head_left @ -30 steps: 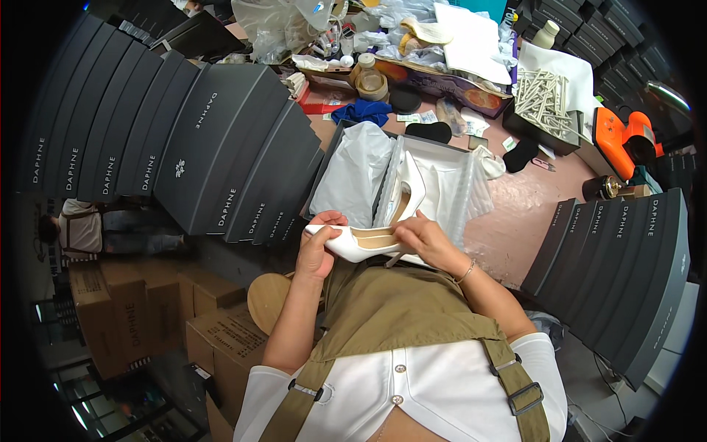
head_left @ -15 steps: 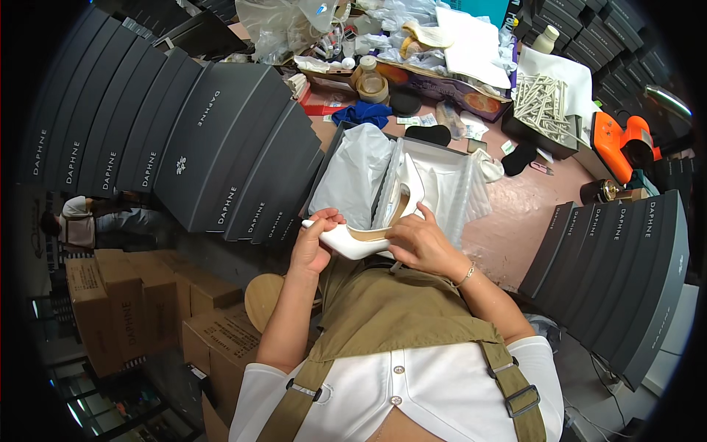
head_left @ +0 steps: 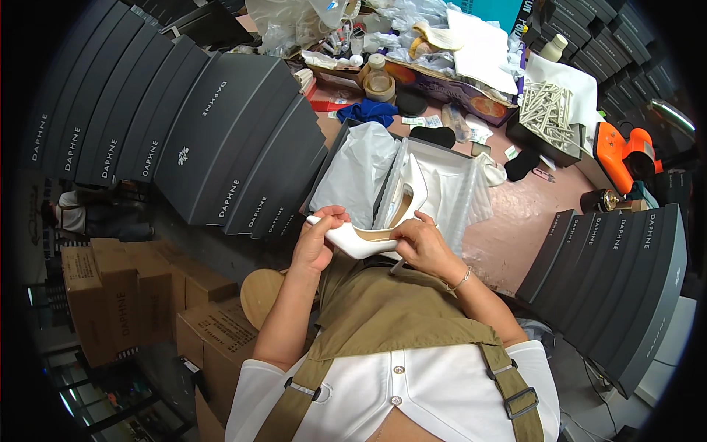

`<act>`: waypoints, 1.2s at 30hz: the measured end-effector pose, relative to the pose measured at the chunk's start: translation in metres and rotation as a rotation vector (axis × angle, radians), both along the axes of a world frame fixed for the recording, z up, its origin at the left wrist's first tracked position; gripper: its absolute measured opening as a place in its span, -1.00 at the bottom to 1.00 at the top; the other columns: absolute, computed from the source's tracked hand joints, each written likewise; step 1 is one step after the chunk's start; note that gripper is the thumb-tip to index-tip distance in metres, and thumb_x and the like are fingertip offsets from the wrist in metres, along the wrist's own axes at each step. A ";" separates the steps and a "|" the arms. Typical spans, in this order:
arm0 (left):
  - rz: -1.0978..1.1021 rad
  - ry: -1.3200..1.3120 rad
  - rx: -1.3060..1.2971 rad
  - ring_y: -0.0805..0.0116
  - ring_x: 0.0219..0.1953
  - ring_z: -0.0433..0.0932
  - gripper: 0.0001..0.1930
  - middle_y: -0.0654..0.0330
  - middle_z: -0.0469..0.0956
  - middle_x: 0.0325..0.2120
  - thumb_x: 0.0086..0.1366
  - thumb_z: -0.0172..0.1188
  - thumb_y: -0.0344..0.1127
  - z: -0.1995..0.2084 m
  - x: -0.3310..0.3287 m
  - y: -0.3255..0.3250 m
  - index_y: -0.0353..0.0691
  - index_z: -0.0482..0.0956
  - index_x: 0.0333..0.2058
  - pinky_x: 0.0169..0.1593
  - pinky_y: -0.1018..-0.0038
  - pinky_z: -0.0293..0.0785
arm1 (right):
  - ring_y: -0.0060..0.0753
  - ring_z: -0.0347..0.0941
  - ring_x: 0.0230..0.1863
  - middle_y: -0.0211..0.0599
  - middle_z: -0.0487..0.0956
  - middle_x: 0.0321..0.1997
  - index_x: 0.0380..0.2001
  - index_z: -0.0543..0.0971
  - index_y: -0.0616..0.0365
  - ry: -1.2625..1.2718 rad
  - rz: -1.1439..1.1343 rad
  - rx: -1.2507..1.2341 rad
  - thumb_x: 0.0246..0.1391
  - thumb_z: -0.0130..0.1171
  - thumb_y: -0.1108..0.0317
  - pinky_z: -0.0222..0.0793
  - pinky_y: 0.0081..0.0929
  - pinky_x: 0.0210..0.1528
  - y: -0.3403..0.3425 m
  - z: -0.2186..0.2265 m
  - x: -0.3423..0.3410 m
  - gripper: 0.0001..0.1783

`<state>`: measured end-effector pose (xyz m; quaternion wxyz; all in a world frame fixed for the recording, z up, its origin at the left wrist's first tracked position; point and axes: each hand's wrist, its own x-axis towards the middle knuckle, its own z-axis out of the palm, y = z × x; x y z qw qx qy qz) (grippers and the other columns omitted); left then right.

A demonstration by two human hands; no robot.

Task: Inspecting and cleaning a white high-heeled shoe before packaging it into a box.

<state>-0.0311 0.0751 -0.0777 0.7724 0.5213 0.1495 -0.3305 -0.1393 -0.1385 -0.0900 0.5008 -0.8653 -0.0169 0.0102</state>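
Observation:
A white high-heeled shoe (head_left: pixel 356 244) is held in front of my lap, its toe pointing left and its tan insole facing up. My left hand (head_left: pixel 318 239) grips the toe end, thumb and fingers closed on it. At the heel end, my right hand (head_left: pixel 425 245) is closed on the shoe's back part, with fingertips at its rim. Just beyond, an open shoe box (head_left: pixel 436 147) holds white tissue paper (head_left: pixel 355 177) and a second white high-heeled shoe (head_left: pixel 414 190). That second shoe lies close behind my right hand.
Stacks of dark grey shoe boxes stand left (head_left: pixel 221 132) and right (head_left: pixel 611 258). A bottle (head_left: pixel 378 77), blue cloth (head_left: pixel 366 112), box of white sticks (head_left: pixel 546 110) and orange tool (head_left: pixel 611 155) lie across the table (head_left: pixel 515 214). Brown cartons (head_left: pixel 118 302) and a distant person (head_left: pixel 96 217) are left.
The view has shifted slightly. Both hands keep hold of the same shoe, which stays in nearly the same place.

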 end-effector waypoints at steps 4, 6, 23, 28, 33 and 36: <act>0.001 0.005 0.003 0.27 -0.20 0.51 -0.70 0.07 0.52 -0.33 -0.03 0.15 -0.55 -0.002 0.001 0.002 -0.36 0.48 -0.23 0.02 0.38 0.43 | -0.23 0.48 -0.29 -0.24 0.53 -0.44 -0.39 0.54 0.18 0.008 -0.017 0.052 -0.11 0.14 0.33 0.01 -0.01 0.26 0.001 0.005 -0.002 -0.81; -0.008 0.000 0.004 0.30 -0.21 0.51 -0.71 0.09 0.53 -0.33 -0.02 0.16 -0.54 -0.003 0.002 0.002 -0.34 0.49 -0.23 -0.01 0.40 0.44 | -0.23 0.48 -0.27 -0.24 0.52 -0.44 -0.39 0.54 0.18 0.025 0.007 0.031 -0.10 0.14 0.33 0.01 0.00 0.26 0.002 0.007 -0.001 -0.81; -0.165 -0.732 0.546 0.24 0.10 0.35 -0.31 0.00 0.40 0.02 0.11 0.23 -0.43 0.025 0.014 0.012 -0.23 0.18 0.23 0.14 0.35 0.28 | -0.23 0.42 -0.38 -0.32 0.48 -0.55 -0.49 0.56 0.07 -0.079 0.190 -0.035 0.01 0.19 0.00 0.13 -0.32 -0.10 -0.038 0.001 0.008 -0.66; -1.373 -0.925 0.453 0.14 -0.10 0.50 -0.51 -0.01 0.51 -0.18 0.03 0.35 -0.21 0.082 0.012 -0.031 -0.32 0.51 -0.07 0.00 0.40 0.39 | -0.26 0.43 -0.49 -0.36 0.50 -0.61 -0.60 0.53 0.10 -0.153 0.400 0.046 -0.03 0.24 0.00 0.18 -0.35 -0.18 -0.048 0.016 0.015 -0.62; -1.293 -0.360 0.184 0.56 -0.37 0.43 -0.71 0.28 0.46 -0.40 0.05 0.37 -0.33 0.026 -0.013 -0.043 -0.30 0.50 -0.29 -0.27 0.57 0.42 | -0.26 0.47 -0.38 -0.31 0.57 -0.45 -0.42 0.60 0.13 -0.198 0.323 0.206 -0.06 0.30 0.07 0.26 -0.39 -0.07 -0.059 0.009 0.012 -0.67; -1.002 -0.045 0.080 0.59 -0.26 0.48 -0.70 0.28 0.49 -0.28 0.09 0.32 -0.48 0.017 -0.014 -0.037 -0.31 0.46 -0.19 -0.18 0.60 0.47 | -0.40 0.48 -0.26 -0.28 0.60 -0.33 -0.25 0.60 0.21 -0.106 -0.364 0.214 0.02 0.24 0.30 0.38 -0.49 -0.23 -0.103 -0.010 0.006 -0.75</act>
